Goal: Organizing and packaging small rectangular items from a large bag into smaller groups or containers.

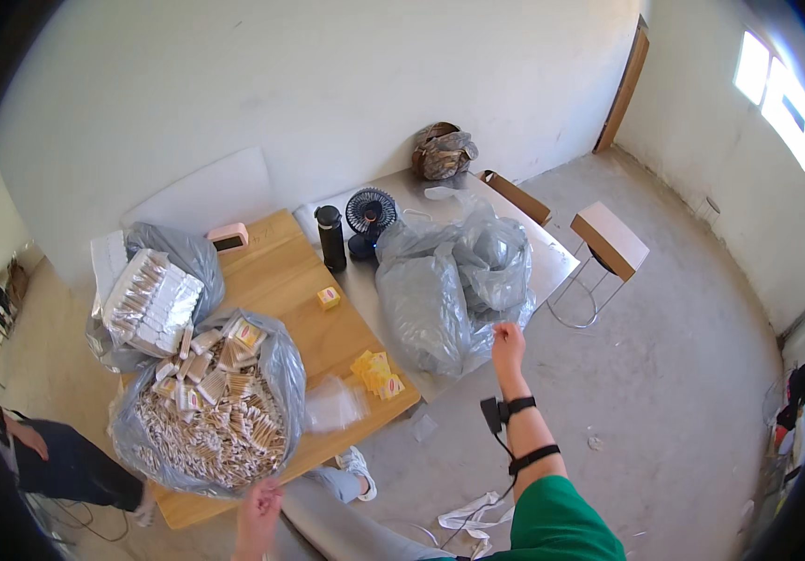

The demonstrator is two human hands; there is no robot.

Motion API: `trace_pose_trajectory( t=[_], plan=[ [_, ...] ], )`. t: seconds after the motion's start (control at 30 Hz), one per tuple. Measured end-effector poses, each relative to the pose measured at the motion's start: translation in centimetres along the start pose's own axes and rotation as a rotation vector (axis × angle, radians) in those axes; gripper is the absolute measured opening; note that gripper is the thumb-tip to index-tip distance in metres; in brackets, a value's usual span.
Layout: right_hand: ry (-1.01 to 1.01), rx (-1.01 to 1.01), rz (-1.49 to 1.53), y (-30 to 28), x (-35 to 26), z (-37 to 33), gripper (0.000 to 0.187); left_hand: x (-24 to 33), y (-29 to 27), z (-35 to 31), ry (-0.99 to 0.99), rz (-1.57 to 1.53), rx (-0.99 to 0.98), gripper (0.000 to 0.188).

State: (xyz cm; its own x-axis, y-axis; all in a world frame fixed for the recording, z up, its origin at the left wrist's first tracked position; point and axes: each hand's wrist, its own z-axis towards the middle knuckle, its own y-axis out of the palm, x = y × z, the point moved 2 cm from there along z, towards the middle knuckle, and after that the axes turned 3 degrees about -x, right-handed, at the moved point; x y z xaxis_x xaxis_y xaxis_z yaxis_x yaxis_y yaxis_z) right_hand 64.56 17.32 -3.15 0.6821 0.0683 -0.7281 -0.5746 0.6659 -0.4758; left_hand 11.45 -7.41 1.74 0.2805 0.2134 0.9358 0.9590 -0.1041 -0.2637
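Observation:
My right hand is closed, its fingers curled at the lower right edge of a large crumpled grey plastic bag on the metal table. Whether it grips the film or something else is hidden. Low in the picture my left hand is slightly blurred beside the near rim of an open grey bag. That bag is heaped with loose cotton swabs, with bundles and small packs of swabs on top. Clear plastic sleeves and yellow cards or small boxes lie to its right.
The wooden table carries another bag of wrapped white packs, a pink clock and a small yellow box. On the metal table are a black bottle, a fan and a camouflage backpack. A stool stands right; another person stands left.

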Motion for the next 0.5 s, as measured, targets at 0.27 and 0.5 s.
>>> trace_pose_trajectory(
  t=[0.27, 0.5],
  plan=[
    [0.321, -0.22, 0.373, -3.8, -3.0, -12.0, 0.026, 0.0, -5.7, 0.1, 0.106, -0.104, 0.344, 0.027],
    [-0.047, -0.403, 0.162, -1.5, -12.5, -16.3, 0.037, -0.3, -10.1, -0.2, 0.087, 0.165, 0.524, 0.031]
  ],
)
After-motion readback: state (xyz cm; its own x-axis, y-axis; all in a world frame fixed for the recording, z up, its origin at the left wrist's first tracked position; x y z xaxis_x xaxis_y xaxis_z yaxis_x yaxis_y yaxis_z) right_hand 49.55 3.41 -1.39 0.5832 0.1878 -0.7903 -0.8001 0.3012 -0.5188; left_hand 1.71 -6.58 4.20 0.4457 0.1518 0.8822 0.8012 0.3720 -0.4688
